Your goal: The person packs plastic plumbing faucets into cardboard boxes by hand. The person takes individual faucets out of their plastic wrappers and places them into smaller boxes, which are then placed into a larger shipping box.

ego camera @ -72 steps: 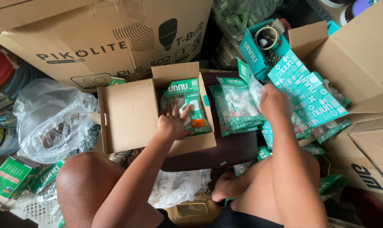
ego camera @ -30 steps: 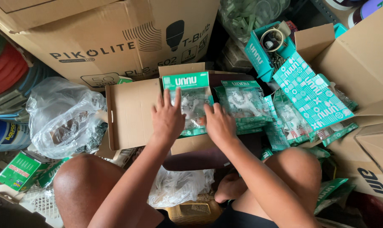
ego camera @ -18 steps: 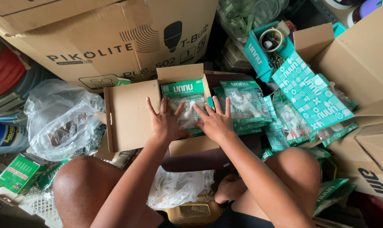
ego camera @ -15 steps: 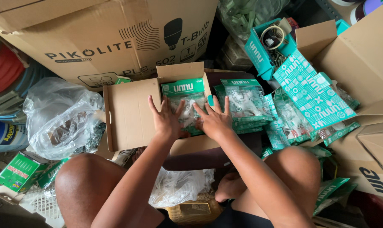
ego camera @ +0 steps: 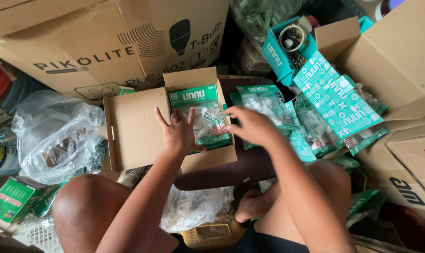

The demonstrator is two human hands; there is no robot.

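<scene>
Left hand point(ego camera: 177, 133) fingers spread, pressing green packet point(ego camera: 200, 117) flat in small carton point(ego camera: 168, 124) | right hand point(ego camera: 252, 124) loosely open, holding nothing, hovering toward 3 o'clock pile of packets point(ego camera: 310, 122) | judging partly packed, many packets remaining outside.

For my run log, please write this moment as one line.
left hand: flat on green packet in small cardboard box | right hand: empty, over packet pile | hands: apart

Green packets point(ego camera: 200, 117) fill small brown carton point(ego camera: 133, 129)
</scene>
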